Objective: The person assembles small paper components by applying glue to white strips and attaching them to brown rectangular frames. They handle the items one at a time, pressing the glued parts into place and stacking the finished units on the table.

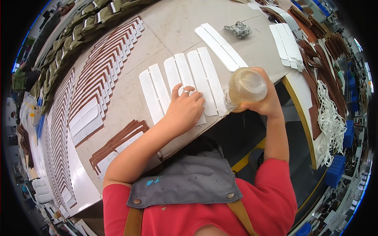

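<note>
My right hand (271,101) is wrapped round a translucent plastic bottle (249,85) with yellowish contents. The bottle is tipped, its base toward me and its lower end by the near corner of the rightmost white panel (205,80). My left hand (185,107) rests, fingers apart and slightly bent, on the middle white panel (179,70); a ring is on one finger. Another white panel (154,88) lies to its left. Each panel has a narrow slit along its length. The hand hides part of the middle panel.
One more white panel (220,47) and a grey crumpled lump (238,30) lie farther back on the table (169,31). Overlapping brown-and-white pieces (104,74) spread along the left. Brown pieces (118,143) sit by my left forearm. White cords (328,118) hang at right.
</note>
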`<act>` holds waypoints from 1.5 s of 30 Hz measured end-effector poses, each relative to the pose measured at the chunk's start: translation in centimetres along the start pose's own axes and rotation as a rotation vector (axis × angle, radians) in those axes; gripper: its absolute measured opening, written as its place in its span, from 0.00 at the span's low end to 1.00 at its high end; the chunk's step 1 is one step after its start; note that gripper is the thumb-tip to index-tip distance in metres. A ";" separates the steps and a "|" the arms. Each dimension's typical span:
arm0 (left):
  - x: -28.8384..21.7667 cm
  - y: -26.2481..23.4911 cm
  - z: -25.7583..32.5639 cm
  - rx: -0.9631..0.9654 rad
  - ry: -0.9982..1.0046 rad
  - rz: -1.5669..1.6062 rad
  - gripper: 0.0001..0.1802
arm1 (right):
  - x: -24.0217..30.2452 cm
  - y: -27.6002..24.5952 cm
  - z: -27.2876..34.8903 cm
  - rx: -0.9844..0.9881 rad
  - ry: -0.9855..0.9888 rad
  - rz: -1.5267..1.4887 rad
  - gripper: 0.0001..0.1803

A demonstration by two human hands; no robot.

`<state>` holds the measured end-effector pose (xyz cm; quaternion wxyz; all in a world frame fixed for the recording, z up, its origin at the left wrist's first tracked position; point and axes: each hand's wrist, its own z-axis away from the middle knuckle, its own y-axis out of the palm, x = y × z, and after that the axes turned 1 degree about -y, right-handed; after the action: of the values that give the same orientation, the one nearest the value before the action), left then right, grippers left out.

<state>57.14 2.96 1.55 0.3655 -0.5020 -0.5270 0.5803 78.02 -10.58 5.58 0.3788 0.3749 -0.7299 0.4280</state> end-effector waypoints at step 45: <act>0.0 0.2 -0.1 -0.007 0.014 -0.023 0.09 | -5.9 -0.1 -3.6 -0.517 0.133 -0.176 0.21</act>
<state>57.21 2.93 1.33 0.3740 -0.5013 -0.5324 0.5704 81.54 -6.00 1.72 0.5448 0.2990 -0.7528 0.2169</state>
